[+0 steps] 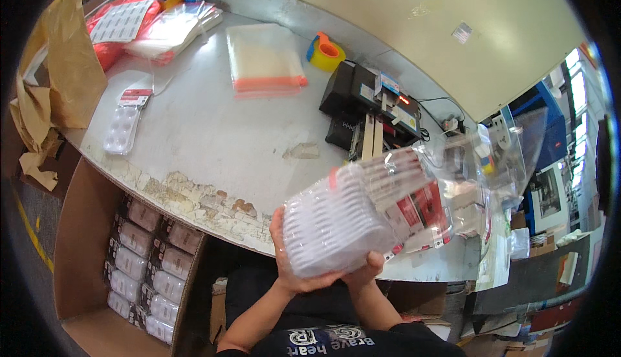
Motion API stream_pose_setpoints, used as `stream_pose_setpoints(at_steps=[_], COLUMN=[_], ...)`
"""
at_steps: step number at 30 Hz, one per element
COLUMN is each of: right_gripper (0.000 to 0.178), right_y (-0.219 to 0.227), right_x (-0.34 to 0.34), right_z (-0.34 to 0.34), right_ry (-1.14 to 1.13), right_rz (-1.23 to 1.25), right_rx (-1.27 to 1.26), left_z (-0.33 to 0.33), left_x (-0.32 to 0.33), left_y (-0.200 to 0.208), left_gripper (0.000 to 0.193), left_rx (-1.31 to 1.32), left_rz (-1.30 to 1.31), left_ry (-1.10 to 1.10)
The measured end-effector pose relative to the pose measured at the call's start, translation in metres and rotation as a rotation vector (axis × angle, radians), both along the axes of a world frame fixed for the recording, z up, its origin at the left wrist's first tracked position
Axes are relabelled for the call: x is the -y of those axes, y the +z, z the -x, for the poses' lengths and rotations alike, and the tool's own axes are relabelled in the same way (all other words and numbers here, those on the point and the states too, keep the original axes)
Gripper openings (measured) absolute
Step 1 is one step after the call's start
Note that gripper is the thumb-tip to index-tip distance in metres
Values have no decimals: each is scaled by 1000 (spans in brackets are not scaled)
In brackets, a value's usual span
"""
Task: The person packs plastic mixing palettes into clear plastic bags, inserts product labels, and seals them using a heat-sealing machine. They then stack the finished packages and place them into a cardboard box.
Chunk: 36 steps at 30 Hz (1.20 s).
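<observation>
My left hand and my right hand are both closed around a clear plastic bag of stacked white blister packs. The left supports its left side and underside, the right its lower right corner. The packs' red header cards show through the plastic at the right, and the bag's loose end spreads beyond them. Held over the table's near edge, the bag tilts up to the right. A black machine with a red lit display stands just behind it. The undersides of the fingers are partly hidden.
A single white blister pack lies at the table's left. Behind are a stack of clear bags with orange edges and a tape dispenser. An open cardboard box with several packs stands below left; brown paper hangs beside the table.
</observation>
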State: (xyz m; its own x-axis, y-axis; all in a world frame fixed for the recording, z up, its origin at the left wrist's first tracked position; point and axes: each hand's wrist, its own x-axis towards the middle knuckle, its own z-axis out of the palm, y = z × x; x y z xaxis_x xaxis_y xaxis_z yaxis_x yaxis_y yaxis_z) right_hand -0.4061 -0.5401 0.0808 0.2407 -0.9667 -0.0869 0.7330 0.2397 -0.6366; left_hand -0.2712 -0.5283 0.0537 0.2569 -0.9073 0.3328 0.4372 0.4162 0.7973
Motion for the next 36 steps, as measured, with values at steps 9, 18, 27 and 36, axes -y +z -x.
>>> stream_pose_setpoints(at_steps=[9,18,27,36], right_gripper=[74,80,73,72], right_y=[27,54,47,-8], right_x=[35,35,46,11], right_z=[11,-17,-8,-4], right_ry=[81,-354,-325,-68], right_rz=[214,261,293,154], right_rx=[-243,-243,-184,-60], left_z=[7,29,18,24], left_x=[31,28,22,7], left_y=[22,-4,-1,-10], left_gripper=[131,126,124,121], left_rx=[-299,-110,-112,-48], left_rz=[62,3,79,-124], left_ry=[21,-28,141,17])
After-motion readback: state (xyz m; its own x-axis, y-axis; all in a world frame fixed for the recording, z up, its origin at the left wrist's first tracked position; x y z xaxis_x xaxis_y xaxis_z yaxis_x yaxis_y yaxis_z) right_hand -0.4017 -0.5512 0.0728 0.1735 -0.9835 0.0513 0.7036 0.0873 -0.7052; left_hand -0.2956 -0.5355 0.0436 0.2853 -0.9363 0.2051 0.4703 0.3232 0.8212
